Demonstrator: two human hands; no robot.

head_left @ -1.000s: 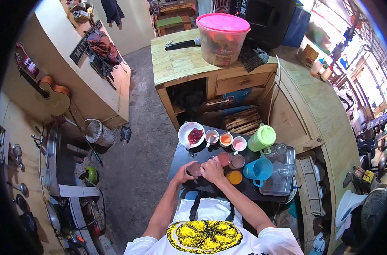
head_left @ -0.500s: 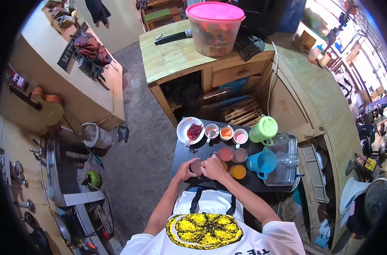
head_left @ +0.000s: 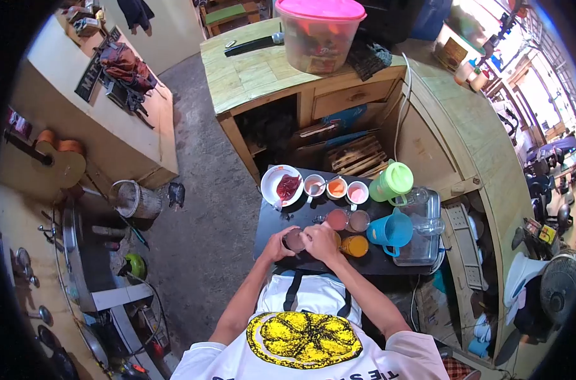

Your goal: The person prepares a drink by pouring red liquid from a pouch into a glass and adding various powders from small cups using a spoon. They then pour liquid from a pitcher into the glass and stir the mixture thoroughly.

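Observation:
My left hand [head_left: 276,246] is wrapped round a glass of brownish drink [head_left: 293,240] at the front of the dark table. At the rim of that glass, my right hand [head_left: 322,243] has its fingers pinched together; whatever they hold is hidden. Just beyond stand a glass of pink drink [head_left: 337,220] and another brownish one [head_left: 359,221]. A glass of orange drink [head_left: 355,246] is right of my right hand. Behind these are three white cups [head_left: 314,185] with coloured contents, one with a spoon in it, and a white bowl [head_left: 270,185] holding something dark red.
On the table's right are a green lidded pitcher [head_left: 392,182], a blue pitcher [head_left: 389,229] and a clear tray [head_left: 421,258] with glasses lying in it. Beyond the table, a wooden counter [head_left: 250,69] bears a pink-lidded tub [head_left: 319,38]. A bucket [head_left: 138,201] stands on the floor to the left.
The view has tilted slightly, so the table sits a little higher. Both hands stay at the same glass, with the right fingers shifted slightly at its rim.

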